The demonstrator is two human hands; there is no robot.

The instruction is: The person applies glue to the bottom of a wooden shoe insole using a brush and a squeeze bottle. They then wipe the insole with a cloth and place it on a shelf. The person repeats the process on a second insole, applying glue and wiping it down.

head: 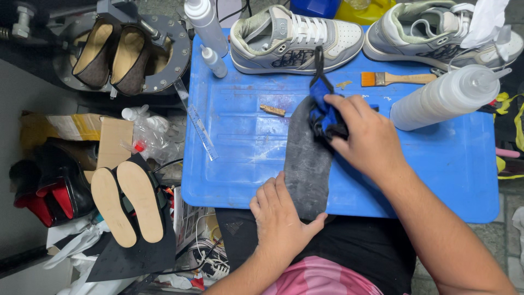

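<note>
Sole (307,164) lies lengthwise toward the person on the blue worktop (240,142); left hand (281,218) pins its near end, fingers flat and together, right hand (365,136) fingers clamped on a blue cloth (323,112) at its far end.

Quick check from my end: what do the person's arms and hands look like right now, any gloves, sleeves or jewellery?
Both are bare. The left hand and right hand wear no gloves, and no rings, watch or wristbands show. Both forearms are uncovered as far as the frame reaches, with no sleeve in view. Fingernails are short and unpainted. No marks or bandages can be made out.
</note>
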